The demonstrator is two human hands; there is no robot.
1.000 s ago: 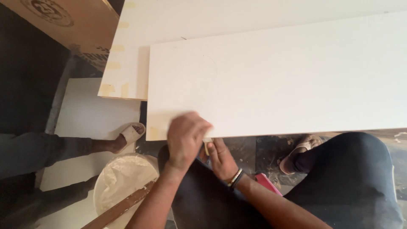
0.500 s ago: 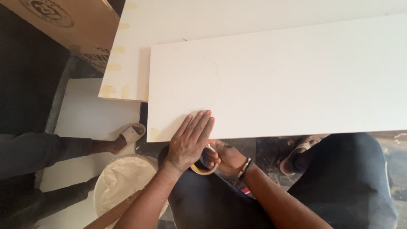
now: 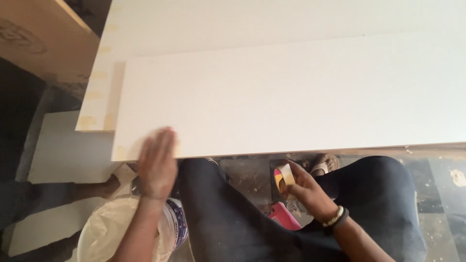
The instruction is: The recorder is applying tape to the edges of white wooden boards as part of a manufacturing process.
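White boards lie above speckled floor.

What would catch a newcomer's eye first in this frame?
A big white board fills the upper part of the view, lying on another white board. The left hand lies flat on its near edge at lower left. Below the edge, the right hand holds a roll of tape over the dark trousers; a white bucket sits at bottom left.

The left hand is smeared by motion blur on the white board (whose far and right ends run off the frame), and the bucket is cut by the bottom edge.
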